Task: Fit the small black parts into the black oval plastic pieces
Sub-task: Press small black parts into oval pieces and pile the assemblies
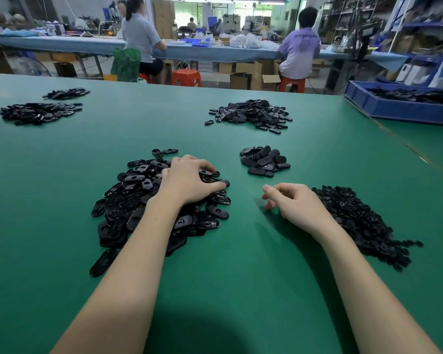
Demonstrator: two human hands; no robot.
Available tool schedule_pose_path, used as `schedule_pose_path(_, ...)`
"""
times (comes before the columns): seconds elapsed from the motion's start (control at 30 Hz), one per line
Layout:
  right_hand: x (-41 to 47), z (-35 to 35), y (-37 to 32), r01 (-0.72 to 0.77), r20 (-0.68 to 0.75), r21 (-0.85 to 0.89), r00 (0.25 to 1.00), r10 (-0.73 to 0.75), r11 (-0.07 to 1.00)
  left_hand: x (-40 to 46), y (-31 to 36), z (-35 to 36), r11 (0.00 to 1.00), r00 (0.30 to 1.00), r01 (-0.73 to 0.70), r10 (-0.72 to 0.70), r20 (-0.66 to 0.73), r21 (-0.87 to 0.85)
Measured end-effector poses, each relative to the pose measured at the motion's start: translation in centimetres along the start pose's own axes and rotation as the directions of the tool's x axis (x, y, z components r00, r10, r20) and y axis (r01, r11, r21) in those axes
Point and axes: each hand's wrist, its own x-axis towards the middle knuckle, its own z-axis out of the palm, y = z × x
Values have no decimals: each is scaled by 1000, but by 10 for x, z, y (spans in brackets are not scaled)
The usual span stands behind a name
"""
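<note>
Both forearms reach in from the near edge over a green matte worktop (241,290).

Left hand (189,180) lies palm-down on top of a big heap of black oval plastic pieces (128,210); fingers curled down into the heap, fingertips touching pieces at its far right edge. Cannot tell whether one piece is actually gripped.

Right hand (292,200) rests just left of a heap of small black parts (363,223), wrist touching the heap's near-left edge. Fingers loosely curled, thumb and forefinger tips apart, nothing seen between them.

Oval pieces: glossy, flat, elongated with rounded ends, many with a slot or hole in the middle. Small parts: duller, irregular, tightly jumbled; single shapes too small to make out.

Farther out, between and beyond the hands, a small pile of smooth closed ovals (265,160). Beyond that a larger mixed pile (251,114). Far left, two more low piles (40,112).

Far right edge: blue plastic tray (394,108) holding more black pieces. Behind the worktop, two seated people at a long bench, orange stools (186,77), cardboard boxes.
</note>
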Motion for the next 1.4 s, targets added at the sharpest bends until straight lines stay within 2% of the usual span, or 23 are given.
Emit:
schedule_pose_path(0.1, 0, 0, 1, -5, 1, -20, 1000, 5, 1000, -3, 7, 8, 999, 999, -39, 39, -3, 27)
schedule_pose_path(0.47, -1, -1, 0, -1, 9, -25, 1000, 1, 1000, -3, 12, 14, 998, 992, -43, 49, -118, 56)
schedule_pose_path(0.7, -3, -3, -2, 2, 18, 9, 1000, -2, 1000, -4, 15, 13, 999, 990, -49, 50, -133, 9)
schedule_pose_path(0.77, -4, -5, -2, 11, 17, 33, 1000, -12, 999, -3, 21, 12, 991, 986, -80, 63, -154, -110)
schedule_pose_path(0.83, -6, -8, -4, 21, 21, 71, 1000, -22, 997, -5, 33, 12, 929, 990, -79, 32, -134, -361)
schedule_pose_path(0.9, -6, -14, -5, 23, 13, 79, 1000, -24, 997, -11, 51, 16, 800, 1000, -14, -2, -26, -599)
schedule_pose_path(1.03, -3, -34, 3, -15, -91, -70, 996, 9, 997, -25, 81, 35, 562, 979, 157, 22, 205, -812)
schedule_pose_path(1.13, -4, -52, 11, -101, -198, -227, 979, 56, 969, -34, 90, 45, 456, 963, 211, 57, 265, -864)
schedule_pose_path(1.23, -6, -65, 18, -171, -242, -310, 965, 96, 935, -35, 91, 49, 451, 959, 225, 51, 277, -863)
schedule_pose_path(1.3, -8, -70, 20, -193, -239, -354, 965, 111, 915, -35, 91, 50, 438, 957, 235, 51, 285, -868)
schedule_pose_path(1.4, -10, -74, 18, -217, -160, -423, 974, 163, 880, -33, 90, 51, 407, 955, 245, 57, 292, -880)
